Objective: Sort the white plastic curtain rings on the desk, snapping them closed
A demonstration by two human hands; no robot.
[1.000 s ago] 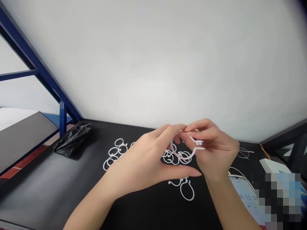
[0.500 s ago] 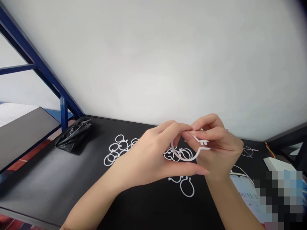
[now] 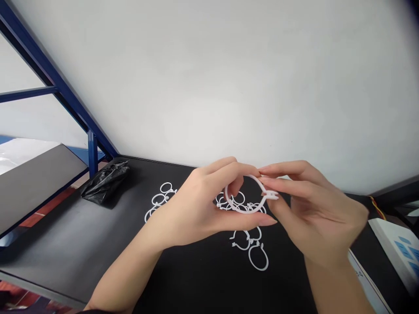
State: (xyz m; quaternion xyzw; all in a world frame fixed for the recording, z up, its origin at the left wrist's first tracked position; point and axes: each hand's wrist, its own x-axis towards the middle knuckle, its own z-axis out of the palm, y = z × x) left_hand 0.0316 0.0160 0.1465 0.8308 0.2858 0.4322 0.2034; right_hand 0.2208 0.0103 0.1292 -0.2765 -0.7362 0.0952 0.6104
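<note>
Between my two hands is a white plastic ring clip [image 3: 246, 212], raised above the table with its two clasp ends together at the right. My left hand [image 3: 209, 196] grips the ring from the left, with the fingers over its top and the thumb stretched along below. My right hand [image 3: 314, 209] is at the clasp side, its thumb against the clasp and its fingertips at the ring's upper right edge. Behind and under the hands lie several similar white ring clips [image 3: 258, 257], partly hidden by my left hand and forearm.
A crumpled black plastic bag [image 3: 106, 183] lies at the table's back left, near a blue metal frame [image 3: 93, 152]. The black table [image 3: 196, 283] meets a pale wall [image 3: 209, 87]. To the right are a white device [image 3: 393, 248] and a partly hidden screen [image 3: 365, 279].
The clip's ends, apart before, now meet. My right hand has turned and shifted right, its thumb now at the clasp. The view has shifted slightly.
</note>
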